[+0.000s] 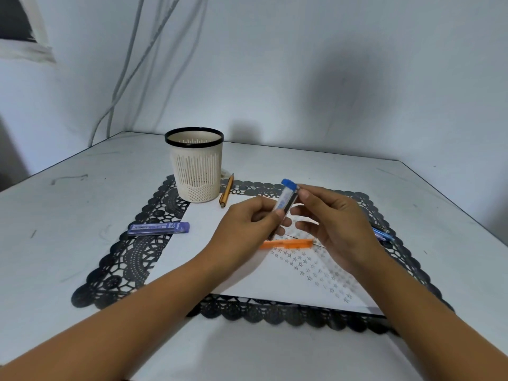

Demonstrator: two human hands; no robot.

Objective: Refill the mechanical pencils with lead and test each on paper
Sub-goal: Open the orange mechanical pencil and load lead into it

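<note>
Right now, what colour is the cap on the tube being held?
Blue, a bright blue cap on the lead tube, clearest in the head view.

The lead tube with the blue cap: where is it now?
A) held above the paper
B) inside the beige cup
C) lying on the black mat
A: the left hand grips the lead tube above the paper, with the right hand at its cap.

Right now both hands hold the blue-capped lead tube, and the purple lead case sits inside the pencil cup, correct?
No. In the head view the purple lead case lies on the black lace mat, outside the pencil cup; the rest holds.
</note>
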